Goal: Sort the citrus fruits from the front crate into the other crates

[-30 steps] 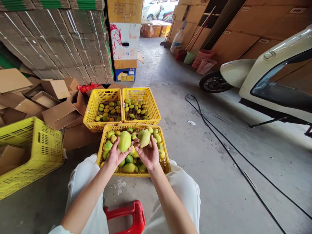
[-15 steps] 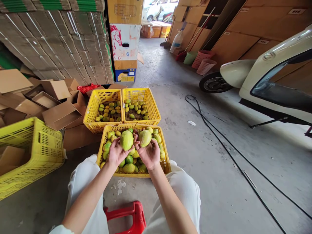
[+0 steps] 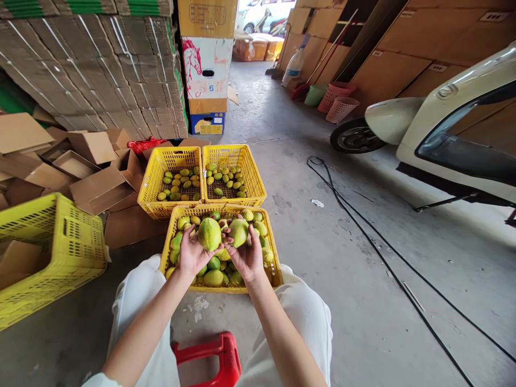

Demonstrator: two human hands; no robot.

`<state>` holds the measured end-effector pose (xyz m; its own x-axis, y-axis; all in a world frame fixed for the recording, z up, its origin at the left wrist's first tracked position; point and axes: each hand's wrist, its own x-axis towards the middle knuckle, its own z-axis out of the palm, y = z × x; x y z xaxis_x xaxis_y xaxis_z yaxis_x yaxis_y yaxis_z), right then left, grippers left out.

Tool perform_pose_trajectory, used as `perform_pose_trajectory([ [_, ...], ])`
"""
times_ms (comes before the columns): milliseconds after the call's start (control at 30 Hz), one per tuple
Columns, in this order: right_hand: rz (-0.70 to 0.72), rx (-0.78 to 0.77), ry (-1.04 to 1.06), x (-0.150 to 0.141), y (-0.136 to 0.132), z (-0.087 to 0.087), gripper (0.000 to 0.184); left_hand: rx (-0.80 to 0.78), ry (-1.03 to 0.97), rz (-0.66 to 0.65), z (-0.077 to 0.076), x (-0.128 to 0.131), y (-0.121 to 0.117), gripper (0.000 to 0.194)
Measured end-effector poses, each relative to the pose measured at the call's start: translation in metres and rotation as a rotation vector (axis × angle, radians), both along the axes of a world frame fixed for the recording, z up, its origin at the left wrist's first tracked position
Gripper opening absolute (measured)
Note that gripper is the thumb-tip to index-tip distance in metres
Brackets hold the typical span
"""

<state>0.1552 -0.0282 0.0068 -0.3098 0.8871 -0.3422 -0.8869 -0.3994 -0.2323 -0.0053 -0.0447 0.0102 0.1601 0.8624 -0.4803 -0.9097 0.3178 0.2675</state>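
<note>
My left hand [image 3: 194, 251] is curled around a yellow-green lemon [image 3: 209, 234], which rests on its fingers. A second lemon [image 3: 238, 232], a similar yellow-green, sits in the fingers of my right hand [image 3: 248, 255]. The two hands are close together, palms turned up, with the fruits side by side and slightly apart. Both are held above the near yellow crate [image 3: 276, 269], where many green and yellow lemons [image 3: 213, 278] lie loose. My hands and forearms hide part of that crate's contents.
Two more yellow crates [image 3: 258, 188] with fewer lemons adjoin the near one. A yellow-green crate [image 3: 80, 258] holding cardboard stands left, by loose boxes [image 3: 97, 183]. A red stool [image 3: 228, 355] is between my legs. A black cable [image 3: 379, 236] and a scooter [image 3: 439, 123] are right.
Both lemons have been turned in my hands and show different sides. My right fingers have risen around their fruit. The crates and the lemons in them stay put.
</note>
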Motion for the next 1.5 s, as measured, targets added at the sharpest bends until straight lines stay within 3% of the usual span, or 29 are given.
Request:
perform_pose_trajectory([
  [133, -0.011, 0.056, -0.019, 0.004, 0.004, 0.003, 0.052, 0.051, 0.006, 0.007, -0.006, -0.004, 0.001, 0.080],
  [400, 0.097, 0.002, 0.013, 0.000, 0.004, -0.012, 0.047, 0.004, 0.133, 0.001, -0.004, 0.001, -0.001, 0.070],
  [567, 0.075, 0.006, 0.005, 0.006, 0.004, -0.018, 0.037, -0.009, 0.114, -0.025, 0.002, 0.006, -0.002, 0.058],
  [700, 0.057, 0.072, -0.085, 0.009, 0.004, -0.012, 0.051, -0.055, 0.056, -0.025, 0.013, 0.003, 0.000, 0.058],
  [900, 0.033, 0.172, -0.174, 0.008, 0.007, 0.006, 0.054, -0.087, 0.034, 0.145, 0.028, 0.005, 0.000, 0.067],
  [1033, 0.093, 0.175, -0.221, 0.005, 0.005, 0.000, 0.055, -0.062, 0.107, 0.083, 0.020, 0.007, 0.001, 0.059],
  [1200, 0.156, 0.176, -0.206, -0.001, -0.005, -0.016, 0.072, -0.032, 0.176, -0.038, 0.002, 0.002, 0.001, 0.059],
  [1367, 0.148, 0.031, -0.140, 0.003, -0.001, -0.020, 0.049, -0.097, 0.202, -0.086, 0.000, -0.001, 0.004, 0.059],
  [1500, 0.138, 0.009, -0.071, 0.006, 0.004, -0.014, 0.047, -0.079, 0.127, -0.060, 0.007, -0.005, 0.004, 0.067],
])
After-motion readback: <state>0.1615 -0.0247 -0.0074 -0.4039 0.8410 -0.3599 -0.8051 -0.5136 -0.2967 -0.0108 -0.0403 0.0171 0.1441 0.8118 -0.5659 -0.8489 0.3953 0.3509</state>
